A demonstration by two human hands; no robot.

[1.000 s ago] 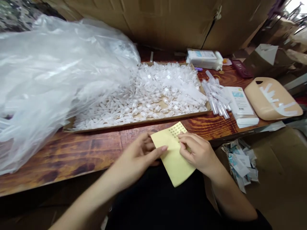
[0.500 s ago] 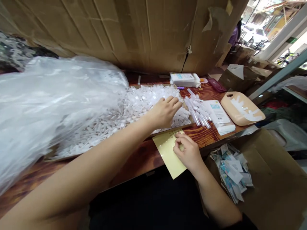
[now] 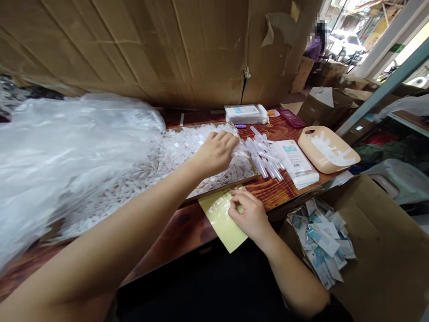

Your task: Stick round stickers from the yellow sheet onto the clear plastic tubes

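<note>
Biggest worry right now: my left hand (image 3: pixel 214 152) is down in the shallow cardboard tray (image 3: pixel 250 178) of small clear plastic vials (image 3: pixel 174 154), and they're loose and heaped, so it'd be easy to drag a few over the low rim at 3 o'clock, or come up with a clump instead of one. The big clear plastic bag (image 3: pixel 67 147) slumps over the tray's 9 o'clock side, so anything nudged that way could vanish under it.

Other risk is the yellow sticker sheet (image 3: pixel 219 219). It hangs half off the near edge of the surface (image 3: pixel 187 223), and only my right hand (image 3: pixel 248 214) is pinning it. If I ease off, I reckon it slides into my lap (those dot stickers (image 3: pixel 221 202) look tiny and fiddly).

Grips: left fingers are curled down and bunched among the vials, knuckles up. I can't tell whether anything's actually pinched in there, because the fingertips are buried. Right fingertips are pressed close together at the sheet's top edge, touching the sticker rows at about 12 o'clock on the sheet; whether a sticker's lifted I can't make out.

The longer clear tubes (image 3: pixel 264 156) lie just past the tray at 3 o'clock, untouched.
</note>
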